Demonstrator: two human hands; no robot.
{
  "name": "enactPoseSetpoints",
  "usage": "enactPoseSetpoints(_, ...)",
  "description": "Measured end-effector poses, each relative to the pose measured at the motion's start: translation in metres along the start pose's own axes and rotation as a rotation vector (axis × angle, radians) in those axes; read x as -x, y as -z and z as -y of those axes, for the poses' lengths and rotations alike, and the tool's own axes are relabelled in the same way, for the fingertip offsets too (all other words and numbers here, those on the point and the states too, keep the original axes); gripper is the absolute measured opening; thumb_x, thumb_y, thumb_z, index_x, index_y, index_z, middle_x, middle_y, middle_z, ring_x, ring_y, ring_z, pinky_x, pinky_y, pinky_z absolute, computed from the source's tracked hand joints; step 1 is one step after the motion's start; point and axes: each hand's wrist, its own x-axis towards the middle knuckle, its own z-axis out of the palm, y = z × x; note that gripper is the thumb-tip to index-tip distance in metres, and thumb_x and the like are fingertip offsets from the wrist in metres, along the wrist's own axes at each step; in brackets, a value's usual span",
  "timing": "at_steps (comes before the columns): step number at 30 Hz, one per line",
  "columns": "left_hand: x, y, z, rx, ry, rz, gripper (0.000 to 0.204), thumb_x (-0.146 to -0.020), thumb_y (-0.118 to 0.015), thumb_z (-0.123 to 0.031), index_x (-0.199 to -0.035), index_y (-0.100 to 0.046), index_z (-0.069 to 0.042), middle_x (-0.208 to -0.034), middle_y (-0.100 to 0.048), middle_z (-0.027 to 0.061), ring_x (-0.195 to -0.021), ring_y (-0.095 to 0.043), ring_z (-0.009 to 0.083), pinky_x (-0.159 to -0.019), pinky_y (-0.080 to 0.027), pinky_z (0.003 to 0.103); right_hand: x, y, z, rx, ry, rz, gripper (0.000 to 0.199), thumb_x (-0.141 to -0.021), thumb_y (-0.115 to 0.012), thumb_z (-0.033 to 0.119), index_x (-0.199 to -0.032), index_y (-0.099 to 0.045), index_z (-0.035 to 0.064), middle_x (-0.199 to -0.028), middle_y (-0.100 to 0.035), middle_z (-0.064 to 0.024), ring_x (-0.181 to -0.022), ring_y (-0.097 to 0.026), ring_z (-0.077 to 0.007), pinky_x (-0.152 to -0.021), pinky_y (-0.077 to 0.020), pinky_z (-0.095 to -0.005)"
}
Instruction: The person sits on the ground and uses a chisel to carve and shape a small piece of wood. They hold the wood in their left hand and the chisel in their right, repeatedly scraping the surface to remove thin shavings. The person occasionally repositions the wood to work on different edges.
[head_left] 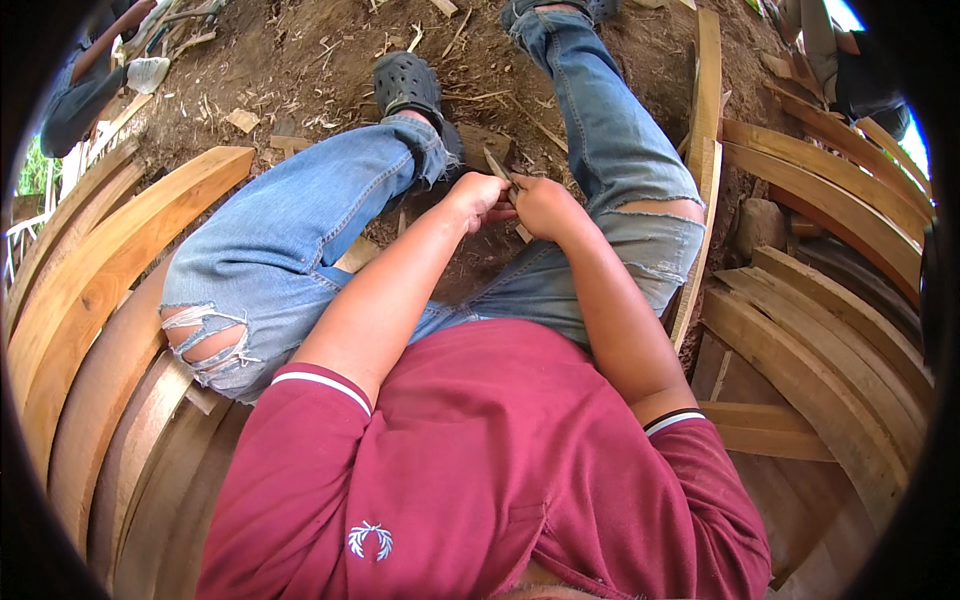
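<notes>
Both of my hands meet in front of me, between my knees and above the dirt. A slim, pointed, greyish-tan piece [495, 163] sticks up from between them. It is too small to tell whether it is a blade or a sharpened stick. My left hand [474, 202] is closed, its fingers curled at the lower part of that piece. Against it, my right hand [548, 208] is closed too, with thumb and forefinger pressed at the same piece. Most of the fingertips are hidden by the hands themselves.
Long wooden planks [110, 265] stand at my left, and more curved-looking planks [800, 370] lie at my right. An upright board [707, 90] runs beside my right leg. Wood chips [243, 120] litter the dirt. Parts of other people [85, 85] show at both upper corners.
</notes>
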Motion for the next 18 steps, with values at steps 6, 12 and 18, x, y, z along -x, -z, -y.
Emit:
enactPoseSetpoints(6, -0.009, 0.005, 0.004, -0.007, 0.025, 0.031, 0.022, -0.102, -0.046, -0.013, -0.107, -0.064, -0.003, -0.093, -0.071, 0.0071, -0.076, -0.07, 0.0208, -0.069, -0.062, 0.032, -0.007, -0.01, -0.006, 0.019, 0.031, -0.023, 0.044, -0.089, -0.049, 0.015, -0.13, -0.062, 0.005, -0.117, -0.066, -0.026, -0.108, -0.064, -0.0412, -0.093, -0.0508, -0.0456)
enactPoseSetpoints(12, -0.003, 0.005, 0.009, -0.057, 0.046, -0.009, 0.021, -0.099, -0.05, -0.015, -0.108, -0.066, -0.004, -0.097, -0.071, 0.0064, -0.083, -0.069, 0.0187, -0.068, -0.059, 0.03, -0.015, -0.011, 0.002, -0.003, -0.03, 0.021, 0.044, -0.087, -0.046, 0.011, -0.126, -0.063, 0.004, -0.118, -0.066, -0.0262, -0.11, -0.063, -0.0422, -0.095, -0.0497, -0.0461)
enactPoseSetpoints(18, -0.006, 0.004, 0.003, 0.005, 0.052, 0.004, 0.021, -0.099, -0.049, -0.013, -0.106, -0.064, -0.001, -0.098, -0.069, 0.0085, -0.083, -0.069, 0.0203, -0.071, -0.061, 0.032, 0.003, 0.001, 0.005, -0.042, -0.018, -0.046, 0.047, -0.091, -0.046, 0.017, -0.134, -0.059, 0.0036, -0.119, -0.064, -0.028, -0.113, -0.062, -0.0418, -0.096, -0.0492, -0.0462)
